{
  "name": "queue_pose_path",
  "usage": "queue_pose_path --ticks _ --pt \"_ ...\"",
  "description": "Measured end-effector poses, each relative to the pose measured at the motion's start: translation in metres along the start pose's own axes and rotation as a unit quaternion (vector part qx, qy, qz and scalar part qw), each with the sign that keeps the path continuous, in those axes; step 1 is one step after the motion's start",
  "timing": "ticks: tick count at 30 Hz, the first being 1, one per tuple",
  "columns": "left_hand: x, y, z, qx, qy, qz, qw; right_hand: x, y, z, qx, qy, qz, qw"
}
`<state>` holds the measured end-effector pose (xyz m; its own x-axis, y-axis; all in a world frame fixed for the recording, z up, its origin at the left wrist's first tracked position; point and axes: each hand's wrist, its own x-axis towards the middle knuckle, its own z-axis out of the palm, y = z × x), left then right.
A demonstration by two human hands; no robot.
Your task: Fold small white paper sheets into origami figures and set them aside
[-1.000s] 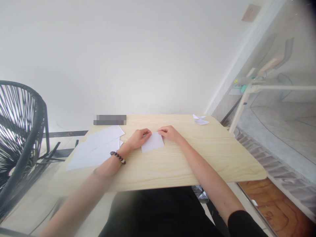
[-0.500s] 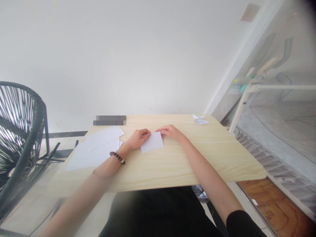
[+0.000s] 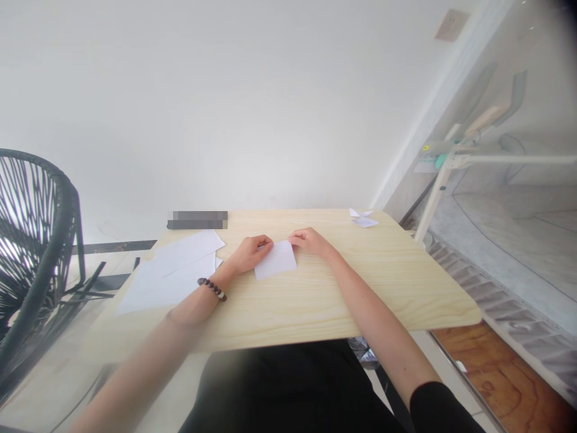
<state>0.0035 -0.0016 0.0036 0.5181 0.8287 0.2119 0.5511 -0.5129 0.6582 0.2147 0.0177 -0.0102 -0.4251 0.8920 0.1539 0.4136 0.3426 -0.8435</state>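
Observation:
A small white sheet of paper (image 3: pixel 276 261) lies in front of me on the pale wooden table (image 3: pixel 315 313). Its upper left part is pinched between the thumb and curled fingers of my left hand (image 3: pixel 250 252), which wears a dark bead bracelet (image 3: pixel 212 288) at the wrist. At the upper right corner, my right hand (image 3: pixel 312 242) grips the paper between thumb and fingertips. The fingers cover both upper corners of the sheet.
Larger white sheets (image 3: pixel 175 270) lie on the table's left side. Two small folded paper pieces (image 3: pixel 364 221) sit at the far right. A dark pixelated block (image 3: pixel 197 220) covers the back left. A black woven chair (image 3: pixel 40 240) stands left; a white metal frame (image 3: pixel 435 201) stands right.
My right hand's fingers spread slightly at the corner half a second ago and are now closed on it again. The left hand keeps its hold. The view shifts slightly.

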Motion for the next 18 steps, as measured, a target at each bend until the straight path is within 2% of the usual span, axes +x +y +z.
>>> queue_pose_path --ticks 10,14,18 --pt "0.0 -0.009 0.001 0.001 0.034 -0.012 0.999 0.002 0.001 0.007 0.033 -0.02 -0.017 0.999" --pt "0.002 -0.012 0.001 0.019 0.043 -0.008 0.999 0.002 0.002 0.013 -0.005 0.022 -0.018 1.0" --pt "0.004 -0.017 0.002 0.075 0.057 0.048 0.994 0.006 0.006 0.019 -0.045 0.095 -0.024 0.994"
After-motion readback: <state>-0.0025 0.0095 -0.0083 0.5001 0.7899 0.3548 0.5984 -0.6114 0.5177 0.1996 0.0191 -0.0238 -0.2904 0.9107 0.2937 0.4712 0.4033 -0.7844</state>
